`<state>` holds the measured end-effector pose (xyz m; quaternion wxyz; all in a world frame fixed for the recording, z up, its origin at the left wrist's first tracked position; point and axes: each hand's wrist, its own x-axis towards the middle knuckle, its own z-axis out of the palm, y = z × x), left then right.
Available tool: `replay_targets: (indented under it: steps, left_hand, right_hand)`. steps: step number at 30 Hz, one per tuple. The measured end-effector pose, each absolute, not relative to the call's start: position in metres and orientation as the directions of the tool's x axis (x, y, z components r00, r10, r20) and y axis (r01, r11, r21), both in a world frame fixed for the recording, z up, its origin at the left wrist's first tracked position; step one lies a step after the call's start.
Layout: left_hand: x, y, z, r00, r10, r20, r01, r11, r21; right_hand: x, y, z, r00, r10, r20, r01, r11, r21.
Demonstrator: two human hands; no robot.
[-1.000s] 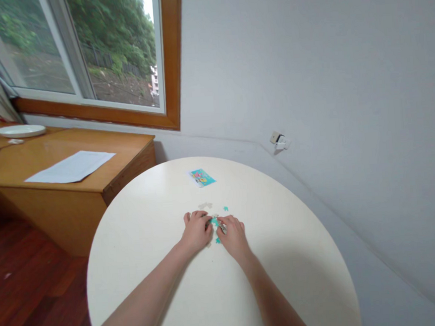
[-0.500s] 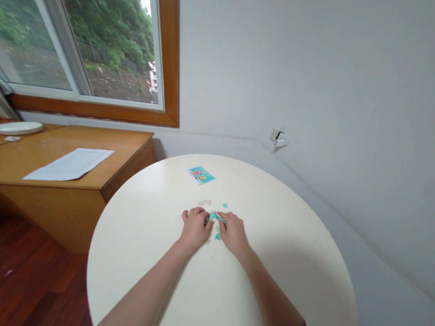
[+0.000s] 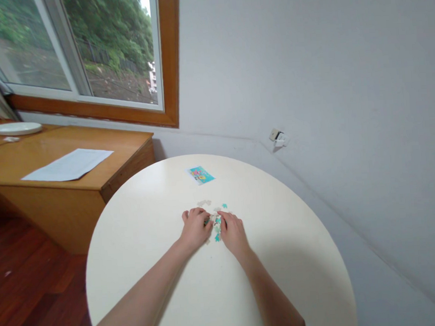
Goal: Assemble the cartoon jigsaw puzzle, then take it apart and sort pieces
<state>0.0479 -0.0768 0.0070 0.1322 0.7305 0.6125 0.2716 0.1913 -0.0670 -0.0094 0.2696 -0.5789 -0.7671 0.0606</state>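
Observation:
Small teal and pale jigsaw puzzle pieces [image 3: 216, 221] lie in a loose cluster between my hands, some overlapping. My left hand [image 3: 196, 226] is curled at the left of the cluster, with a bit of teal puzzle piece showing between its thumb and index finger. On the other side, my right hand [image 3: 233, 230] rests with thumb and index fingertip apart at the edge of the pieces; nothing is plainly held in it. One teal piece [image 3: 224, 205] lies by itself beyond the right fingers. Pale grey pieces [image 3: 204, 202] sit beyond my left hand.
A colourful picture card [image 3: 201, 175] lies farther back on the round white table [image 3: 149, 207]. At the left, a wooden desk [image 3: 127, 144] bears a sheet of paper [image 3: 68, 165] and a white plate [image 3: 16, 129]. The wall [image 3: 308, 77] with a socket [image 3: 278, 137] stands behind.
The teal pieces between my fingertips have shifted, and more pale pieces show there now. My right thumb and index finger have parted from the teal piece; my left hand has barely moved.

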Motion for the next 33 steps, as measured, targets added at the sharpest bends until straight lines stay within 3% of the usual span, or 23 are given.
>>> replay_targets:
  steps: [22,33]
  left_hand:
    - [0.048,-0.073,0.001,0.088,0.962,0.257,0.763,-0.231,0.604]
    - [0.05,-0.078,0.012,0.129,0.963,0.236,0.72,-0.254,0.646]
  right_hand:
    - [0.189,-0.068,-0.01,-0.196,0.886,0.421,0.779,0.402,-0.482]
    - [0.19,-0.067,-0.007,-0.147,0.916,0.374,0.644,0.375,-0.667]
